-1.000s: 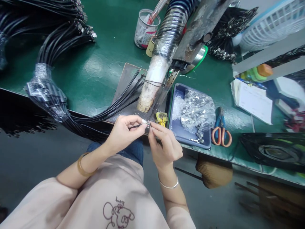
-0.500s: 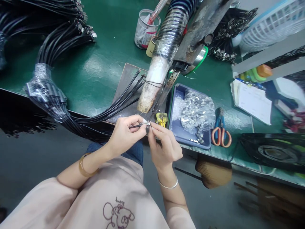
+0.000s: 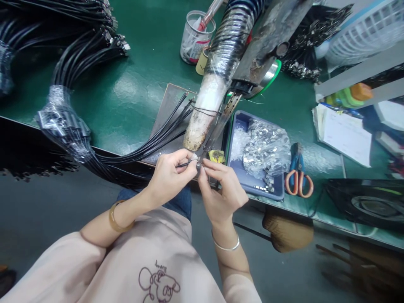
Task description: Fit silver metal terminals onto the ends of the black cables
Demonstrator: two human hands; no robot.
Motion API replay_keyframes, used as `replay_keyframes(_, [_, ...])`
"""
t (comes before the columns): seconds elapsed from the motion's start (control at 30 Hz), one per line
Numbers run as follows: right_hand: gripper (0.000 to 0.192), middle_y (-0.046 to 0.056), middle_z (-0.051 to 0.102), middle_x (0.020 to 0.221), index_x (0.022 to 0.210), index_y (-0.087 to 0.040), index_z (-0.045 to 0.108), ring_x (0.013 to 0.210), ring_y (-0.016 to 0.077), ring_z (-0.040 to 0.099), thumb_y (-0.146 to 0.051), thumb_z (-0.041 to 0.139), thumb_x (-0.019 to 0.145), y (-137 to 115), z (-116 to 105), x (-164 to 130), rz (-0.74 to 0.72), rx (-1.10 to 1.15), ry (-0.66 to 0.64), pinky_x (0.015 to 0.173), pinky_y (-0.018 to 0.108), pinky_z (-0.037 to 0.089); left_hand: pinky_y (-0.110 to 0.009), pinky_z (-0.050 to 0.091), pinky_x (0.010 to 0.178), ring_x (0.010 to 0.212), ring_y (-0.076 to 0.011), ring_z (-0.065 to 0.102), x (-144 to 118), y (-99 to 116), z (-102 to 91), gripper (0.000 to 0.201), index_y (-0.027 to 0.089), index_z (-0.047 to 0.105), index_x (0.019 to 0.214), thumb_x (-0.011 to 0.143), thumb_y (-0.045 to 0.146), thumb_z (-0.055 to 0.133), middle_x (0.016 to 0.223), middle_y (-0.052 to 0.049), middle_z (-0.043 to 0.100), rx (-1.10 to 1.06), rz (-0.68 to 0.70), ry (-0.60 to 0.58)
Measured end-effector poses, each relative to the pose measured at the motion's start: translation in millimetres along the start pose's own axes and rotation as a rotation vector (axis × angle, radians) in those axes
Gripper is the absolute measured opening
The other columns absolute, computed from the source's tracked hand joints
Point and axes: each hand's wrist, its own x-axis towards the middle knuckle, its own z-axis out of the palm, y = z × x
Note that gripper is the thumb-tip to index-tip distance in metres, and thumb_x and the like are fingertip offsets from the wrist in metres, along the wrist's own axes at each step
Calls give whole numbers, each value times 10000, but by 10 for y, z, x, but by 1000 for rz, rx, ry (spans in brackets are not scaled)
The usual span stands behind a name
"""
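My left hand [image 3: 172,172] pinches the end of a black cable [image 3: 183,165] between thumb and forefinger, just below the tip of a white, wrapped hose. Close against it, my right hand [image 3: 222,189] has thumb and forefinger at a small metal connector [image 3: 199,162] at the cable's end. The fingers hide most of this connector. A yellow sponge [image 3: 216,156] sits just beyond my right fingertips. Beside it, a soldering iron [image 3: 225,111] slants down from a metal arm. More black cables [image 3: 158,141] lie across a grey plate [image 3: 162,113].
A blue tray [image 3: 280,193] holds bagged metal connectors. Orange-handled pliers [image 3: 299,172] lie right of it. The suction hose [image 3: 202,101] hangs over the plate. A tied cable bundle [image 3: 65,126] lies at left, overhanging the table edge. A clear cup [image 3: 195,38] stands behind.
The view has shifted slightly, moving most things a little to the right. My right fingers have shifted slightly around the connector; my left hand keeps its pinch on the cable.
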Motion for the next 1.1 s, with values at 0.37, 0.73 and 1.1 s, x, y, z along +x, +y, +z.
replay_keyframes(0.37, [199, 44, 792, 920, 895, -205, 663, 817, 144, 761, -34, 744, 834, -14, -11, 13, -12, -14, 8, 778, 245, 626, -147, 255, 444, 489, -51, 283, -14, 17, 5, 122, 153, 588, 747, 842, 216, 545, 552, 80, 360, -21, 59, -5])
replay_keyframes(0.73, [194, 43, 789, 920, 873, -210, 637, 807, 143, 758, -43, 731, 839, -63, -48, 39, -6, -28, -2, 760, 245, 625, -161, 229, 440, 483, -50, 257, -14, 26, -5, 140, 152, 585, 741, 854, 219, 538, 550, 85, 364, -25, 100, -10])
replay_keyframes(1.1, [195, 42, 783, 916, 867, -218, 589, 817, 149, 769, -51, 690, 870, -15, -69, 0, -50, -11, -82, 747, 237, 625, -152, 225, 435, 484, -50, 249, -48, 10, -18, 110, 148, 608, 739, 822, 190, 549, 533, 94, 322, 0, 44, -11])
